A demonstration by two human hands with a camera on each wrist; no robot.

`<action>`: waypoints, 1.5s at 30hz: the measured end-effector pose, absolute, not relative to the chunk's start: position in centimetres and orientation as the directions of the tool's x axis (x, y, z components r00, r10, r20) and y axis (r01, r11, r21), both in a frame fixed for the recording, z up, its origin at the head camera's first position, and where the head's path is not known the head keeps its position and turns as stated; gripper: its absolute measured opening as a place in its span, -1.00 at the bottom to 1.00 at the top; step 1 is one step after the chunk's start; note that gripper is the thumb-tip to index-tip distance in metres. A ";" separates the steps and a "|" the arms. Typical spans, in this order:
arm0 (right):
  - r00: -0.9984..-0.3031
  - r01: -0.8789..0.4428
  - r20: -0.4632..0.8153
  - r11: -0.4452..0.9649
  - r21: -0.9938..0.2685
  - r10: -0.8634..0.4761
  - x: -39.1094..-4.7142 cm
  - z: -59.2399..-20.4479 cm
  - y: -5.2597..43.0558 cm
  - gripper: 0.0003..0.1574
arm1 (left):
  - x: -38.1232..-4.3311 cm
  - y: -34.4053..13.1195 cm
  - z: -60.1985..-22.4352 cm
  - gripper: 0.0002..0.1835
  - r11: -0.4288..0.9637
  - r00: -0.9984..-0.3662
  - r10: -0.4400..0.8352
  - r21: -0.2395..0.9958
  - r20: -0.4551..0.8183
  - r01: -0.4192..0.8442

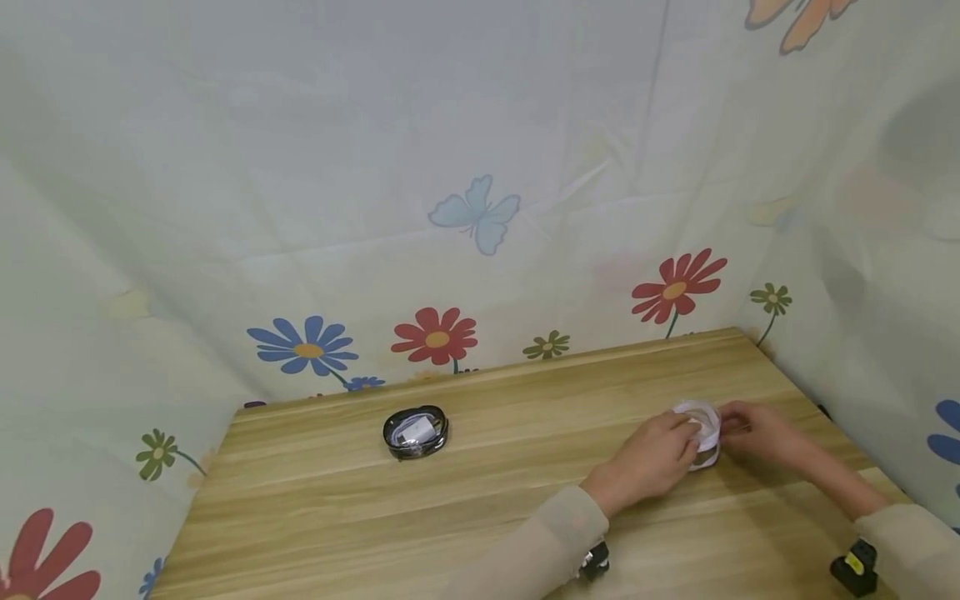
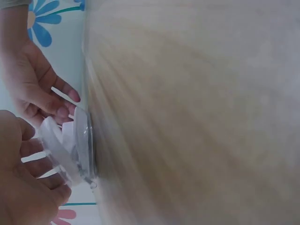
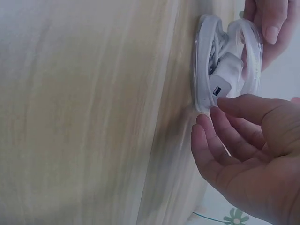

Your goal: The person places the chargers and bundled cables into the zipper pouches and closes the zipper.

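Note:
A round clear case with a white rim (image 3: 202, 65) stands half open on the right part of the table, its lid (image 3: 255, 56) tilted up like a clamshell. Inside lie a white charger plug (image 3: 225, 77) with a USB port and a coiled grey-white cable (image 3: 218, 44). My left hand (image 1: 656, 454) holds the lid, its fingers (image 2: 35, 166) bent over the outer side. At the opposite edge is my right hand (image 1: 765, 433); its thumb (image 3: 243, 107) and forefinger pinch the base rim beside the plug, the other fingers loosely bent.
A black-rimmed round case (image 1: 416, 433) with a white plug and cable inside lies on the left half of the wooden table (image 1: 322, 508). A flower-printed curtain (image 1: 480, 108) borders the table's back and sides.

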State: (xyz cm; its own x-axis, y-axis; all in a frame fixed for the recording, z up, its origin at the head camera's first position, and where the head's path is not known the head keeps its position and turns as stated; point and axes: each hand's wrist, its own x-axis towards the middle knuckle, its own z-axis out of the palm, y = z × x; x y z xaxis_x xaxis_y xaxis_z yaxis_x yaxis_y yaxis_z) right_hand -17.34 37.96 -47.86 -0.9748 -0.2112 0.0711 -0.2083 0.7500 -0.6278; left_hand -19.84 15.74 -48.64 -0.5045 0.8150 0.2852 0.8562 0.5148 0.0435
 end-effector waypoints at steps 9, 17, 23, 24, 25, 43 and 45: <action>-0.976 -0.167 0.006 0.738 -0.654 -0.216 -17.5 -47.7 38.3 -0.55 | -20.5 15.7 -47.9 -0.56 0.480 -0.469 0.877 -0.132 0.104 0.867; -0.982 -0.092 -0.048 0.678 -0.729 -0.185 -17.5 -47.3 38.4 -0.55 | -20.8 15.2 -47.1 -0.36 0.451 -0.456 0.890 -0.125 -0.016 0.884; -0.976 0.064 -0.164 0.537 -0.841 -0.142 -17.1 -47.0 38.9 -0.52 | -20.9 15.2 -47.2 -0.31 0.409 -0.420 0.907 -0.166 -0.037 0.897; -0.974 0.081 -0.178 0.522 -0.849 -0.139 -17.1 -47.0 39.0 -0.50 | -21.0 15.2 -47.3 -0.31 0.402 -0.414 0.910 -0.170 -0.039 0.900; -0.972 0.091 -0.186 0.505 -0.858 -0.141 -17.2 -47.0 39.0 -0.49 | -21.0 15.3 -47.3 -0.31 0.396 -0.408 0.912 -0.170 -0.043 0.902; -0.932 0.283 -0.347 0.391 -0.876 -0.102 -19.2 -46.7 38.2 -0.34 | -21.4 14.7 -47.0 -0.32 0.338 -0.348 0.937 -0.171 -0.036 0.926; -0.921 0.322 -0.376 0.341 -0.883 -0.105 -19.5 -46.9 38.4 -0.32 | -21.4 14.8 -47.0 -0.33 0.336 -0.347 0.937 -0.175 -0.035 0.925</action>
State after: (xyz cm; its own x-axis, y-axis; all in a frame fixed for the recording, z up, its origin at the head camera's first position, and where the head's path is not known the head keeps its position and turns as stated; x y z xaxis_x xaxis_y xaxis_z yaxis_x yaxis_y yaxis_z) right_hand -19.51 38.45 -46.93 -0.9208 -0.1046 -0.3758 0.3218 0.3408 -0.8834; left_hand -21.43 14.75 -46.99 -0.3474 0.9371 -0.0353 0.9254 0.3364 -0.1747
